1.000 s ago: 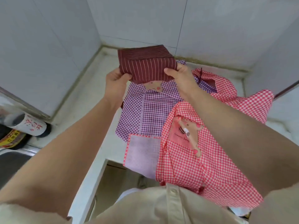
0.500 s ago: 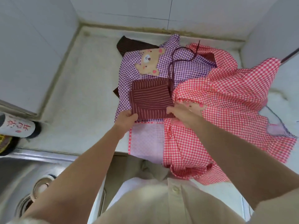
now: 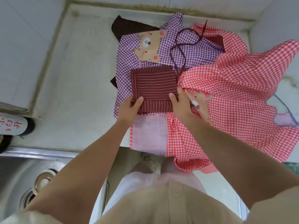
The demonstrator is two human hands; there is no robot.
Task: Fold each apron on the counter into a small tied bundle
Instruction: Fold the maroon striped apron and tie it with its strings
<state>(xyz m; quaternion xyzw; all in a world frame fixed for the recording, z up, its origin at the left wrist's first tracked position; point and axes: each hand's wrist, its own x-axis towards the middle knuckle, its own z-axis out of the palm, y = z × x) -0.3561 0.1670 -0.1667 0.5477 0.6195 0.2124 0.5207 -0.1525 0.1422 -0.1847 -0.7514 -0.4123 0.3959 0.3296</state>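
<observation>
Three aprons share the worktop (image 3: 77,81). The maroon striped apron (image 3: 153,88) is already folded to a flat square and lies on the purple gingham apron (image 3: 194,55), with the red gingham apron (image 3: 239,94) heaped just beside it on the right. My left hand (image 3: 129,109) has its grip on the square's near left corner, thumb on top and fingers tucked beneath. My right hand (image 3: 179,105) pinches the near right edge the same way.

The cloth reads as thin, soft cotton: light, limp, and ready to spring open if let go. I'd keep the hold low on the stacked edges, where all the layers can be pressed together. The dark ties (image 3: 178,52) loop loosely over the purple apron past the far right corner, and are the obvious thing to reach for when binding.

The right fingers sink into the red folds, so I can only suppose they reach under the square. A dark brown cloth (image 3: 127,28) pokes out from under the purple apron, mostly buried.
</observation>
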